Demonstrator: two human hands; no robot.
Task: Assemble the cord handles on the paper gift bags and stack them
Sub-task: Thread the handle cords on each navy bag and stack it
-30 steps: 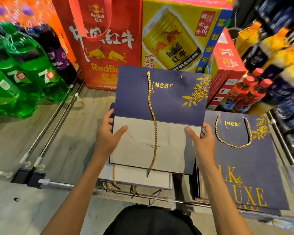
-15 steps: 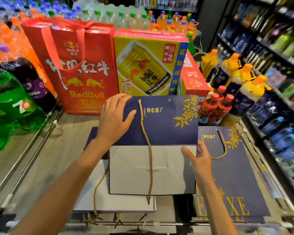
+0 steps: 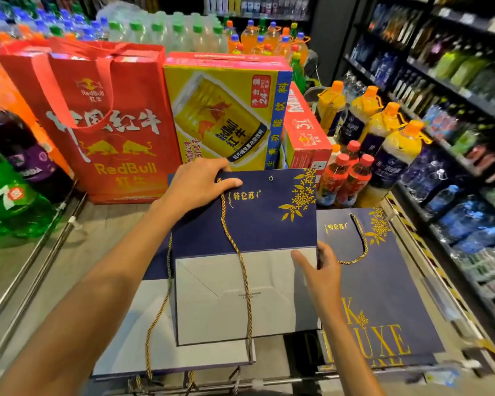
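Drinks aisle of a shop. Dark shelving (image 3: 455, 90) packed in rows with bottled beverages is seen along the right side. Shrink-wrapped packs of green-capped water bottles (image 3: 166, 32) are stacked at the back. On a low display platform (image 3: 106, 232), a yellow Red Bull carton (image 3: 220, 115), a red Red Bull carrier bag (image 3: 97, 124), orange-capped juice bottles (image 3: 383, 130) and large green soda bottles (image 3: 9, 201) are massed in multiples.

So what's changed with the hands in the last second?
The left hand moved from the left edge of the blue bag up to its top edge, gripping beside the cord. The right hand still holds the right edge; the cord still hangs loose.
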